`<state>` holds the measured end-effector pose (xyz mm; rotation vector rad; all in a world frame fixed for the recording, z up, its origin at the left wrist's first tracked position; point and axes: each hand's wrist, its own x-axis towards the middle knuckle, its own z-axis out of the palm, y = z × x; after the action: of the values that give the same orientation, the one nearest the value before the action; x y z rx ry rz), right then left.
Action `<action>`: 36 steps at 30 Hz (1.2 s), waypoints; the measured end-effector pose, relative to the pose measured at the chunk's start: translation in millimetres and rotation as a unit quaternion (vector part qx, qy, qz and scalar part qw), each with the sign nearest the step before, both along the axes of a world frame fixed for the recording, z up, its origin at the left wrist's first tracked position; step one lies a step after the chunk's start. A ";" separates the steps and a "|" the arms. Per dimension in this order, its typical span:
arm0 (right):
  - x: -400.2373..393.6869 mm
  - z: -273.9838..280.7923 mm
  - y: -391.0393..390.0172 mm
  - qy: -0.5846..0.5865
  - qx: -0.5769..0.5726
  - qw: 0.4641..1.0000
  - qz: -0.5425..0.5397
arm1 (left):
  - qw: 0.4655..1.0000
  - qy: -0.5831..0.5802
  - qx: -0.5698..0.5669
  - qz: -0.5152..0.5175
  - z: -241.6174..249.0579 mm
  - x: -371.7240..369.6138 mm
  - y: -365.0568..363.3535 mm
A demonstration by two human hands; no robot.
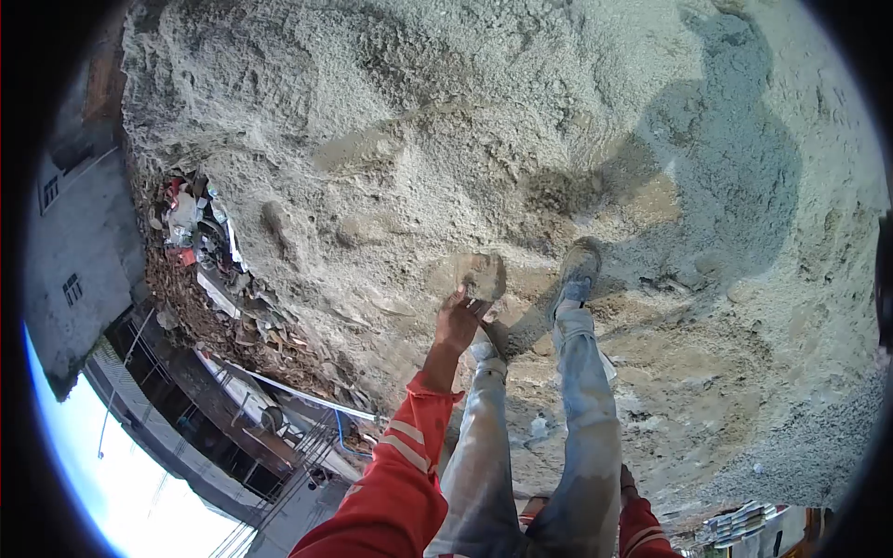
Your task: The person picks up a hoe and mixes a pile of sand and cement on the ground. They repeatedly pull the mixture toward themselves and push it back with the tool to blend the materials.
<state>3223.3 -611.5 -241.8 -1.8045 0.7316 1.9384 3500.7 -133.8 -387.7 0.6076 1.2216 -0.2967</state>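
Note:
My left hand (458,321) is closed on the lower edge of a dusty, brownish block-like piece (484,276), holding it out in front of my left leg. Whether it is stone, brick or a tool, I cannot make out. My right hand (628,481) hangs low beside my right thigh, partly hidden, and its fingers do not show clearly. Both arms wear red sleeves (395,484) with pale stripes. A dusty shoe (581,265) on my right foot stands on pale, gritty ground (446,167); the left foot is mostly behind my hand.
A heap of rubbish and leaf litter (209,251) lies to the left. Beyond it are a grey wall (84,251) and a building with metal bars (200,418). Grey gravel (819,456) spreads at the right, and stacked pale pieces (739,525) stand at the lower right.

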 end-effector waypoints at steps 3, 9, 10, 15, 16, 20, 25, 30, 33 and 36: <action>32.0 -0.9 11.7 0.024 -0.052 0.996 0.066 | 0.975 -0.146 0.065 0.153 114.3 -67.6 106.4; 136.7 35.9 49.2 -0.001 -0.064 0.977 0.203 | 0.779 -0.049 0.412 0.469 329.2 -96.3 281.6; 154.0 45.1 60.8 -0.018 -0.096 0.975 0.200 | 0.836 0.014 0.405 0.371 328.7 -104.9 301.6; 209.8 116.2 112.7 -0.157 -0.150 0.948 0.235 | 0.979 0.017 0.199 -0.044 295.1 -35.9 216.8; 223.4 137.4 129.5 -0.164 -0.151 0.944 0.243 | 0.993 -0.012 0.087 -0.081 275.1 -21.2 177.4; 250.7 267.1 203.5 -0.243 -0.171 0.924 0.240 | 0.923 -0.053 -0.252 -0.286 247.4 28.1 3.6; 220.3 301.9 295.5 -0.278 -0.169 0.925 0.196 | 0.950 -0.074 -0.293 -0.079 336.8 108.3 -13.4; 242.9 256.8 449.1 -0.419 -0.051 0.907 -0.015 | 0.973 -0.151 0.132 -0.118 361.5 195.0 137.4; 330.2 228.5 570.7 -0.634 0.102 0.764 -0.066 | 0.882 -0.345 0.301 -0.111 443.5 277.0 255.4; 457.6 274.0 679.7 -0.706 0.183 0.673 -0.124 | 0.818 -0.433 0.360 -0.120 542.3 354.2 339.7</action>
<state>3680.9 68.2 32.2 -2.0468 -0.0219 0.0827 3854.9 205.9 154.7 1.3783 0.3133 0.2616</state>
